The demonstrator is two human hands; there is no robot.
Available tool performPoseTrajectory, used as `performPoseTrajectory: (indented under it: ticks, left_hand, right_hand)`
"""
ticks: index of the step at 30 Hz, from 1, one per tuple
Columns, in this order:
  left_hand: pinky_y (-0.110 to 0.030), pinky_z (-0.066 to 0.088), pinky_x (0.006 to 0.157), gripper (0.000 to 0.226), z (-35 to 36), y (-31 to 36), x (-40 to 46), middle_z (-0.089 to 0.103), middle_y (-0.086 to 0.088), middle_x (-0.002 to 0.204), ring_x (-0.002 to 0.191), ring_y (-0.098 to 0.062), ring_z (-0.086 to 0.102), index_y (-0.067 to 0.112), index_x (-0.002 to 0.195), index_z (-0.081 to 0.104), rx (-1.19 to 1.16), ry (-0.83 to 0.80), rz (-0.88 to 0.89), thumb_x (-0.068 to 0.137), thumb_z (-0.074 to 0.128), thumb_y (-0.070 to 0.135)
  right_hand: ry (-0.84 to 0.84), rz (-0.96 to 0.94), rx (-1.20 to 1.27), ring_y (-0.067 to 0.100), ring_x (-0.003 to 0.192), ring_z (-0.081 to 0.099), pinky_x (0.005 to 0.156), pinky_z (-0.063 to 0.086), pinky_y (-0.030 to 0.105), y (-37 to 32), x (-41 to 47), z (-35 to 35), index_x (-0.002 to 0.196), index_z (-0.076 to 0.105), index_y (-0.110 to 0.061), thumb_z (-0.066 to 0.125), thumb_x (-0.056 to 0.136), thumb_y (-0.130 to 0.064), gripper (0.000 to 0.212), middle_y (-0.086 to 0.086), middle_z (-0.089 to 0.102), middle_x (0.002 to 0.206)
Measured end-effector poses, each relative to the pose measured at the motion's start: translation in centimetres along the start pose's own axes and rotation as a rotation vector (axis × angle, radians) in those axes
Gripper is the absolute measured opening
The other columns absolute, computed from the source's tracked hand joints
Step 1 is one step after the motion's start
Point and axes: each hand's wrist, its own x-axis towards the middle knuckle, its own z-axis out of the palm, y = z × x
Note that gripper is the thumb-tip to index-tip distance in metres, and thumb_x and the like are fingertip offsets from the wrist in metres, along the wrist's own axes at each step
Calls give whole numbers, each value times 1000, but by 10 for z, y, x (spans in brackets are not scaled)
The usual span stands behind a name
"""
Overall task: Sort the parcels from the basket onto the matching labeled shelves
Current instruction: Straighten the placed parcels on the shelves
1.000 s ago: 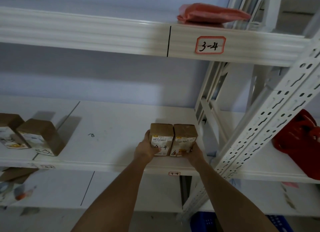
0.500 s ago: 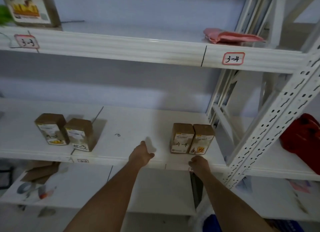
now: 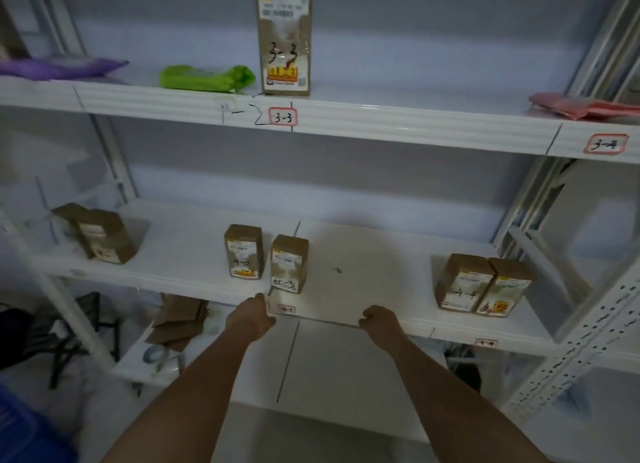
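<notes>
Down at the front lip of the middle shelf [image 3: 346, 289], the left hand [image 3: 250, 319] and the right hand [image 3: 377, 320] both hang with fingers loosely curled, grasping nothing. The left hand sits just under the small red-bordered label [image 3: 286, 309] on the shelf edge; the right hand is a little further right, below a bare stretch of white board.

Just above the left hand stand two small brown cardboard parcels [image 3: 289, 263], upright and side by side, with handwritten numbers on their printed faces. To the right, well apart from the hands, a second pair of cardboard parcels marked 4-4 [image 3: 465, 282] stand touching each other above another edge label [image 3: 486, 342]. Far left on the same shelf sits one more brown box [image 3: 105, 236], turned at an angle.

On the upper shelf [image 3: 381, 123] a tall cardboard parcel marked 3-3 [image 3: 284, 40] stands upright above the 3-3 label [image 3: 283, 117], with a soft green bag [image 3: 206, 78] beside it, a purple bag [image 3: 62, 68] further left and a pink bag [image 3: 581, 106] at the right near the 3-4 label [image 3: 605, 145].

Flat cardboard pieces [image 3: 178, 322] lie on the lower shelf. The shelving is white painted metal with perforated uprights [image 3: 588, 331], against a pale wall.
</notes>
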Motion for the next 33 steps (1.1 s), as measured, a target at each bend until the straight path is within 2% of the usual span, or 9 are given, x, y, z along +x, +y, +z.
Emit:
performPoseTrajectory:
  ticks: [7, 12, 17, 20, 23, 26, 28, 30, 33]
  left_hand:
    - [-38, 44, 99, 50, -36, -57, 24, 52, -12, 131, 122, -26, 50, 8, 129, 41, 47, 17, -43, 90, 58, 32]
    - [-35, 44, 94, 47, -43, -75, 55, 54, -11, 127, 118, -26, 52, 8, 125, 44, -19, 26, -72, 88, 61, 32]
    - [-40, 48, 93, 51, -50, -86, 103, 56, -14, 122, 112, -29, 56, 6, 121, 44, -176, 67, -121, 82, 68, 29]
    - [-44, 44, 98, 73, -56, -86, 137, 49, -19, 131, 120, -35, 50, 3, 134, 32, -316, 113, -167, 79, 74, 25]
    - [-47, 36, 106, 104, -64, -83, 166, 35, -22, 146, 132, -38, 38, 6, 148, 8, -448, 153, -200, 74, 79, 19]
    - [-40, 39, 99, 114, -62, -85, 187, 43, -22, 139, 128, -38, 43, 14, 151, -1, -616, 131, -162, 71, 80, 5]
    - [-36, 40, 92, 114, -60, -85, 195, 51, -18, 130, 122, -37, 49, 16, 150, 7, -702, 70, -123, 67, 84, 5]
    - [-39, 45, 94, 112, -57, -84, 205, 54, -16, 127, 119, -38, 53, 12, 145, 25, -736, 12, -90, 55, 92, 15]
    - [-31, 44, 85, 85, -55, -74, 205, 54, -18, 128, 117, -35, 54, 5, 140, 35, -701, -86, -97, 68, 79, -3]
  right_hand:
    - [-43, -81, -13, 21, 128, 46, 101, 31, 19, -69, 19, 23, 133, 49, -5, 46, 97, -20, 39, 10, 50, 138]
    - [-101, 5, 68, 23, 123, 50, 96, 40, 24, -87, 57, 40, 135, 44, -7, 57, 90, -25, 50, 10, 54, 133]
    - [-119, 32, 201, 28, 122, 51, 92, 43, 29, -105, 101, 62, 141, 32, -2, 74, 80, -24, 77, 16, 52, 133]
    - [-131, 5, 302, 33, 120, 51, 88, 45, 34, -118, 123, 73, 138, 32, -3, 79, 73, -15, 81, 15, 53, 129]
    - [-137, -23, 422, 34, 112, 57, 92, 50, 50, -115, 153, 92, 122, 41, -14, 84, 58, -5, 78, 7, 59, 112]
    - [-146, -16, 543, 29, 105, 62, 88, 52, 53, -101, 184, 112, 114, 46, -21, 82, 53, -5, 72, 4, 63, 108]
    - [-148, 6, 597, 29, 105, 61, 89, 52, 54, -100, 188, 113, 116, 47, -20, 81, 47, -10, 77, 6, 64, 111]
    - [-137, 28, 605, 30, 105, 61, 88, 52, 55, -101, 185, 110, 110, 48, -20, 80, 42, -13, 76, 8, 64, 111]
    - [-109, 53, 596, 31, 108, 60, 90, 52, 53, -112, 172, 100, 109, 48, -18, 83, 51, -1, 70, 12, 62, 115]
